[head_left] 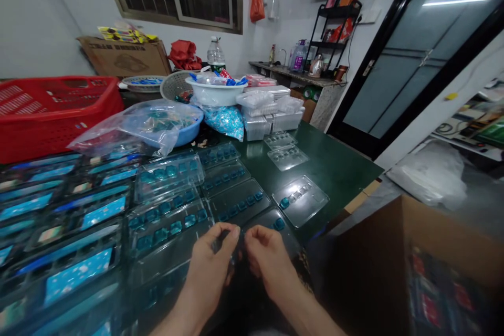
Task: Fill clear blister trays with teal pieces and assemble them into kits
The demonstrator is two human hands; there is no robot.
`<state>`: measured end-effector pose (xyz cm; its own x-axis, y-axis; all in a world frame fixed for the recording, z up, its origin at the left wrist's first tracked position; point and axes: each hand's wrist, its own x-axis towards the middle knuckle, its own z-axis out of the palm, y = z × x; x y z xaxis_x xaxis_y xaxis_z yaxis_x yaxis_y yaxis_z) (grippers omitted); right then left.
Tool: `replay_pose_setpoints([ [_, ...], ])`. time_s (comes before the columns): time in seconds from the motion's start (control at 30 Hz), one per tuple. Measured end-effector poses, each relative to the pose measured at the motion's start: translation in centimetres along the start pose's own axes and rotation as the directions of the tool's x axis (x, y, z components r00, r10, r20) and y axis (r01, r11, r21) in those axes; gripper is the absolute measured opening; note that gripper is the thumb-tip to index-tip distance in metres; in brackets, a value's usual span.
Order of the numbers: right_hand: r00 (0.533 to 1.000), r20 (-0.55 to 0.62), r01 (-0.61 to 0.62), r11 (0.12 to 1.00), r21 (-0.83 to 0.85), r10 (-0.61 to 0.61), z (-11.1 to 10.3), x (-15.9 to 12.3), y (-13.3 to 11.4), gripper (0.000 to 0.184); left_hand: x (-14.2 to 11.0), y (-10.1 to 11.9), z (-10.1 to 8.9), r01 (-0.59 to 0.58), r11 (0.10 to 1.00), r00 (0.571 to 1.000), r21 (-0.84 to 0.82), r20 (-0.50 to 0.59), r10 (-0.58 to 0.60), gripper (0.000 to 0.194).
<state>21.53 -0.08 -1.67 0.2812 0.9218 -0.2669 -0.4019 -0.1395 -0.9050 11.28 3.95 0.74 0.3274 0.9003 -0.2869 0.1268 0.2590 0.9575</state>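
My left hand (210, 257) and my right hand (268, 256) are close together at the table's near edge, fingertips pinched. Something small and dark may be between the left fingers, but I cannot make it out. Just beyond them lies a clear plastic tray (290, 244) with a teal piece (279, 223) in one hollow. Farther right, another clear tray (309, 212) has one teal piece (284, 202) at the end of its row of hollows. Several clear trays (224, 194) with rows of teal pieces lie left of my hands, some overlapping.
Filled trays with blue cards (92, 268) cover the left side. Behind stand a red basket (59, 121), a blue basin (192, 128) under plastic film, a white basin (216, 95) and stacked clear trays (255, 128). An open cardboard box (366, 247) sits at the right.
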Motion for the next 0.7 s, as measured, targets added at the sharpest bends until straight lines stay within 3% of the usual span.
replay_pose_setpoints([
  [0.1,0.999,0.007,0.032,0.999,-0.023,-0.032,0.1,0.1,-0.1,0.017,-0.2,0.3,-0.1,0.004,0.999,1.0,0.032,0.028,-0.005,0.028],
  [0.2,0.994,-0.001,0.112,0.98,-0.165,-0.113,-0.1,0.2,-0.1,0.015,-0.2,0.8,-0.2,0.052,0.998,0.995,-0.017,0.086,-0.051,0.028],
  [0.37,0.949,0.035,0.293,0.831,-0.473,-0.314,-0.6,0.2,-0.3,0.011,0.0,1.4,-1.0,0.206,0.974,0.964,-0.094,0.189,-0.186,0.03],
  [0.6,0.911,0.109,0.367,0.663,-0.652,-0.398,-0.4,-0.1,-0.5,0.013,0.4,1.5,-1.7,0.226,0.966,0.963,-0.128,0.178,-0.201,0.03],
  [0.7,0.902,0.124,0.376,0.612,-0.695,-0.413,-0.5,-0.3,-0.6,0.011,0.1,1.9,-1.9,0.327,0.934,0.93,-0.142,0.221,-0.292,0.029],
])
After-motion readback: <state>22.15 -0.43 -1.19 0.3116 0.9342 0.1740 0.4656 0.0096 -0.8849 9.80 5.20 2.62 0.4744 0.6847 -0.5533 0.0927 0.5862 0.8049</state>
